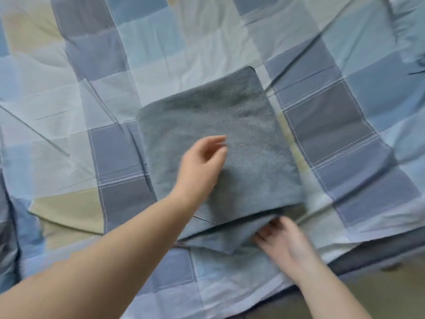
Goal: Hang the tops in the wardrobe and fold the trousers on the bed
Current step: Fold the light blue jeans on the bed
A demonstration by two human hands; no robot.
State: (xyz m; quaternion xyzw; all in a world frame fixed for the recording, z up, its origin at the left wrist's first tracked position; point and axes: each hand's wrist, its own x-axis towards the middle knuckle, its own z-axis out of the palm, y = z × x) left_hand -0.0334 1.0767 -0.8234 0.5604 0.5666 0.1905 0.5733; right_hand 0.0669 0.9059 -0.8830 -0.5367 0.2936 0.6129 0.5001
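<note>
The bed point(69, 100) fills almost the whole view, spread with a creased patchwork cover of blue, grey, pale green and beige squares, its near edge running along the lower right above a strip of darker base and floor. The trousers point(230, 139), of grey-blue denim, lie folded into a thick, roughly square bundle on the cover, near that edge of the bed and about midway across it; the bundle's lower layers stick out a little from under the top fold on the side nearest the person. The left hand point(200, 166) reaches in over the trousers from their left, its wrist over the fabric and its fingers point(218, 140) loosely spread and slightly bent, gripping nothing; whether they touch the denim cannot be told, as they are blurred. The right hand point(285, 242) sits at the near right corner of the trousers, its fingers point(268, 229) tucked in between the folded layers, the top layer lying over the fingertips.
</note>
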